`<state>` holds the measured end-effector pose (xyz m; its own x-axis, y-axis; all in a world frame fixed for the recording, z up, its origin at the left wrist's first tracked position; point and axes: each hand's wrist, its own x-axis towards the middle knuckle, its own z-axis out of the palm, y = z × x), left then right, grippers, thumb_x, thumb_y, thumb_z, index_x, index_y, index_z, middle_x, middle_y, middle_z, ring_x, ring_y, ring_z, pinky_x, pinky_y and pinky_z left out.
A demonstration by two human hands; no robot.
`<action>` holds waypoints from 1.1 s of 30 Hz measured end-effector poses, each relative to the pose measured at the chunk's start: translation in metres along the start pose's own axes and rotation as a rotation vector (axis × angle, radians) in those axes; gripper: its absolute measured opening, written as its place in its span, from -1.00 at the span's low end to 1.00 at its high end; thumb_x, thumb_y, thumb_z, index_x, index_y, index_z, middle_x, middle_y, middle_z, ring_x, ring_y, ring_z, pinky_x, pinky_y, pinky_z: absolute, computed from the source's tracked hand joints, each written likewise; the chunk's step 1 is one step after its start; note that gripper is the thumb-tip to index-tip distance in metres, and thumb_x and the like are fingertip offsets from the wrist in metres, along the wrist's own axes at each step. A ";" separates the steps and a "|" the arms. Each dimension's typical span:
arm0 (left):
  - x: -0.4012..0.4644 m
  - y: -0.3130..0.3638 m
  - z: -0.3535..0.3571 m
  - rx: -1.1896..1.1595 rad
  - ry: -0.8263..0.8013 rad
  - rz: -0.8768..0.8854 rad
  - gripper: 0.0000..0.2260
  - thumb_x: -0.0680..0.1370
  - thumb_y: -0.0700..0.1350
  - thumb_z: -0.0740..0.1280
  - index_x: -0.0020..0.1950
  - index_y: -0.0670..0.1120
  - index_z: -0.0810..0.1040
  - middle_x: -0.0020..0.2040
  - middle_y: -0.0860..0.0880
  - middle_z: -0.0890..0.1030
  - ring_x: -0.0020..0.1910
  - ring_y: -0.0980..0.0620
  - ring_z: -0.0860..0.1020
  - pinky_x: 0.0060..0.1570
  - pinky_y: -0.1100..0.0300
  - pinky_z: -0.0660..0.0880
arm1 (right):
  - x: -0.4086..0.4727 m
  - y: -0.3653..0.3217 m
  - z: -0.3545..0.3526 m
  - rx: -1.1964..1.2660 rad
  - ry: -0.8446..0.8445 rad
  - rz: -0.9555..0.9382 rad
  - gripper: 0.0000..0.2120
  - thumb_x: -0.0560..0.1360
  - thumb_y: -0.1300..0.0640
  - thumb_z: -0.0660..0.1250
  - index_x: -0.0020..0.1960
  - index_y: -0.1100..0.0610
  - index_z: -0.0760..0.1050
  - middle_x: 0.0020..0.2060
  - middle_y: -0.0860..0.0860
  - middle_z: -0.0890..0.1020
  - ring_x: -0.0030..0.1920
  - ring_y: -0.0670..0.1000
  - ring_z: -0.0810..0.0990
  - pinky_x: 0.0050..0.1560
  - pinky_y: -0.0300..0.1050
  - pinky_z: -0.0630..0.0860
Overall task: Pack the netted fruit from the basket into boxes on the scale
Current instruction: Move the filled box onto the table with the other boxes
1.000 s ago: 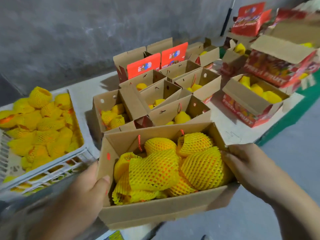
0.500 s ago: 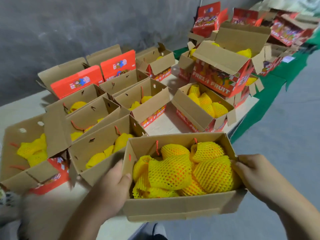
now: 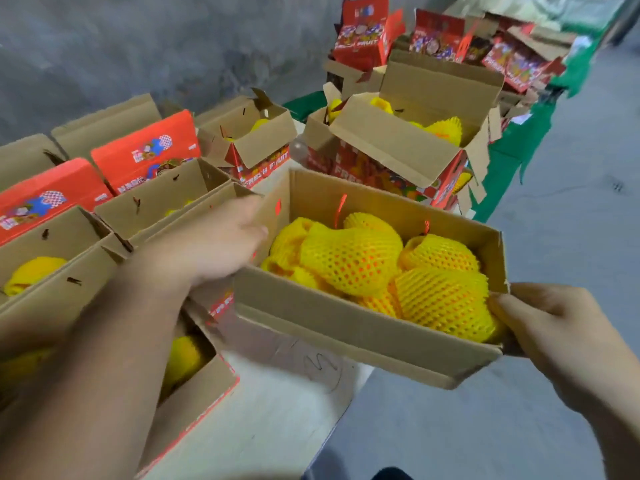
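Observation:
I carry an open cardboard box (image 3: 349,327) filled with several fruits in yellow foam nets (image 3: 356,258). My left hand (image 3: 211,244) grips the box's left end wall, thumb toward the inside. My right hand (image 3: 550,327) grips the right end, thumb over the rim against a netted fruit. The box hangs in the air above the right edge of the white table (image 3: 277,410), tilted slightly. The basket and the scale are out of view.
Several open boxes with netted fruit stand on the table to the left (image 3: 166,209) and behind (image 3: 398,147). Red printed boxes (image 3: 367,32) are stacked at the back right on a green cloth (image 3: 512,168). Grey floor (image 3: 571,220) lies to the right.
The view has swung right, away from the basket. The box has travelled right and farther along the table, carried in both hands, toward the boxes at the back.

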<state>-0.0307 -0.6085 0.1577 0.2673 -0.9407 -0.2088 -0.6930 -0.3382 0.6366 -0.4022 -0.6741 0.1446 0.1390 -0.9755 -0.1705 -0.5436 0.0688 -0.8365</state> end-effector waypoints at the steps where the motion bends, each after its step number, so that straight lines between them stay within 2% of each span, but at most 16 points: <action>1: 0.024 0.014 -0.015 0.054 0.019 0.042 -0.88 0.70 -0.13 0.25 0.17 0.03 0.54 0.00 -0.05 0.65 -0.02 -0.07 0.59 -0.03 0.00 0.49 | 0.008 -0.008 -0.002 0.029 0.011 -0.005 -0.85 0.49 0.17 0.38 -0.17 0.23 0.65 -0.36 0.24 0.68 -0.38 0.12 0.64 -0.17 0.32 0.67; 3: 0.073 0.044 -0.040 0.161 0.046 0.091 -0.90 0.69 -0.16 0.27 0.10 0.01 0.55 -0.03 -0.13 0.65 -0.04 -0.13 0.61 -0.04 -0.09 0.52 | 0.028 -0.022 -0.008 0.051 0.037 -0.031 -0.83 0.41 0.11 0.39 -0.20 0.22 0.66 -0.38 0.24 0.67 -0.39 0.08 0.65 -0.24 0.32 0.67; 5: 0.122 0.067 -0.054 0.237 0.047 0.120 -0.88 0.68 -0.15 0.28 0.18 0.02 0.55 0.06 -0.13 0.65 0.05 -0.19 0.62 0.09 -0.16 0.54 | 0.056 -0.031 -0.009 0.048 0.039 -0.040 -0.81 0.40 0.10 0.40 -0.26 0.21 0.66 -0.41 0.17 0.68 -0.39 0.08 0.71 -0.26 0.26 0.70; 8: 0.182 0.086 -0.043 0.277 0.027 0.054 -0.82 0.71 -0.10 0.25 0.30 0.06 0.48 0.12 -0.08 0.60 0.07 -0.12 0.59 -0.02 -0.06 0.54 | 0.100 -0.034 0.002 0.013 -0.016 -0.006 -0.73 0.50 0.14 0.38 -0.30 0.27 0.65 -0.41 0.15 0.70 -0.34 0.12 0.75 -0.13 0.32 0.70; 10: 0.211 0.085 -0.018 0.199 0.081 -0.040 -0.77 0.74 -0.11 0.17 0.37 0.02 0.49 0.14 -0.10 0.59 0.12 -0.12 0.56 -0.01 -0.01 0.48 | 0.124 -0.032 0.010 -0.022 -0.062 -0.012 -0.65 0.56 0.09 0.33 -0.30 0.27 0.65 -0.41 0.12 0.70 -0.33 0.14 0.75 -0.07 0.28 0.70; 13: 0.235 0.076 0.013 0.018 0.321 -0.119 -0.72 0.72 -0.14 0.14 0.34 -0.02 0.56 0.15 -0.09 0.61 0.19 -0.18 0.55 -0.02 0.04 0.44 | 0.147 -0.036 0.008 -0.284 -0.100 -0.148 -0.41 0.51 -0.26 0.19 -0.34 0.21 0.65 -0.45 0.07 0.67 -0.36 0.13 0.70 -0.16 0.21 0.69; 15: 0.236 0.072 0.029 -0.146 0.516 -0.144 -0.68 0.70 -0.13 0.19 0.45 -0.01 0.51 0.35 -0.08 0.57 0.35 -0.16 0.52 0.17 0.02 0.46 | 0.156 -0.036 -0.002 -0.461 -0.127 -0.186 -0.33 0.46 -0.42 0.09 -0.37 0.09 0.64 -0.46 0.03 0.65 -0.41 0.05 0.65 -0.26 0.12 0.67; 17: 0.220 0.074 0.054 -0.329 0.703 -0.179 -0.58 0.67 -0.08 0.23 0.56 0.02 0.39 0.53 -0.05 0.41 0.51 -0.13 0.36 0.40 0.03 0.34 | 0.162 -0.034 -0.007 -0.536 -0.126 -0.221 -0.36 0.49 -0.46 0.08 -0.40 -0.03 0.63 -0.50 -0.03 0.62 -0.45 -0.04 0.61 -0.38 0.02 0.61; 19: 0.191 0.090 0.088 -0.496 0.819 -0.241 -0.40 0.59 -0.01 0.29 0.64 0.09 0.24 0.62 -0.04 0.21 0.57 -0.15 0.19 0.46 0.04 0.17 | 0.170 -0.032 -0.009 -0.525 -0.011 -0.320 -0.42 0.53 -0.38 0.17 -0.40 0.02 0.55 -0.54 -0.03 0.56 -0.47 -0.05 0.54 -0.50 -0.09 0.43; 21: 0.159 0.119 0.123 -0.647 0.798 -0.339 -0.19 0.44 0.09 0.32 0.68 0.14 0.11 0.66 -0.03 0.12 0.59 -0.16 0.17 0.44 0.05 0.16 | 0.179 -0.033 -0.007 -0.427 0.133 -0.478 -0.61 0.55 -0.22 0.27 -0.33 0.00 0.43 -0.49 -0.07 0.50 -0.42 -0.05 0.48 -0.47 -0.16 0.27; 22: 0.145 0.132 0.137 -0.716 0.757 -0.352 -0.12 0.38 0.10 0.31 0.69 0.16 0.06 0.68 -0.01 0.09 0.60 -0.15 0.18 0.48 -0.01 0.18 | 0.184 -0.035 -0.005 -0.354 0.159 -0.557 -0.69 0.55 -0.14 0.29 -0.29 -0.02 0.40 -0.43 -0.07 0.48 -0.37 -0.03 0.46 -0.43 -0.14 0.26; 25: 0.113 0.152 0.167 -0.846 0.677 -0.215 -0.10 0.41 0.06 0.28 0.70 0.21 -0.05 0.71 0.12 0.05 0.66 0.00 0.15 0.60 -0.15 0.18 | 0.200 -0.042 0.003 -0.321 0.130 -0.736 -0.87 0.55 -0.03 0.35 -0.06 0.02 0.52 -0.17 -0.03 0.51 -0.11 0.04 0.45 -0.16 -0.02 0.35; 27: 0.107 0.152 0.167 -0.867 0.659 -0.191 -0.14 0.43 0.02 0.25 0.71 0.22 -0.02 0.70 0.16 0.10 0.64 0.04 0.19 0.58 -0.16 0.25 | 0.206 -0.040 0.011 -0.354 0.049 -0.772 -0.84 0.59 -0.05 0.34 0.08 0.01 0.58 -0.03 -0.03 0.55 0.04 0.05 0.47 0.03 0.02 0.37; 29: 0.109 0.149 0.160 -0.847 0.646 -0.196 -0.17 0.42 0.01 0.22 0.70 0.22 0.05 0.67 0.16 0.20 0.58 0.06 0.30 0.51 -0.14 0.36 | 0.204 -0.037 0.016 -0.362 -0.040 -0.787 -0.80 0.62 -0.12 0.24 0.08 -0.06 0.59 -0.01 -0.10 0.58 0.07 0.02 0.50 0.13 0.08 0.36; 31: 0.112 0.145 0.155 -0.824 0.640 -0.196 -0.21 0.44 0.02 0.22 0.69 0.23 0.11 0.64 0.17 0.26 0.51 0.10 0.38 0.39 0.02 0.47 | 0.199 -0.030 0.020 -0.358 -0.069 -0.800 -0.73 0.64 -0.17 0.13 0.02 -0.12 0.58 -0.07 -0.16 0.58 0.02 0.00 0.50 0.16 0.13 0.31; 33: 0.116 0.140 0.154 -0.795 0.632 -0.181 -0.27 0.50 0.02 0.25 0.67 0.27 0.14 0.63 0.19 0.28 0.43 0.18 0.41 0.13 0.35 0.49 | 0.197 -0.025 0.020 -0.354 -0.060 -0.812 -0.68 0.65 -0.20 0.08 0.00 -0.13 0.57 -0.12 -0.17 0.57 -0.04 0.01 0.46 0.15 0.13 0.27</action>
<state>-0.2003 -0.7688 0.1083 0.7859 -0.6146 -0.0683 -0.0255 -0.1426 0.9895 -0.3442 -0.8639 0.1215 0.6307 -0.6822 0.3699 -0.4817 -0.7178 -0.5027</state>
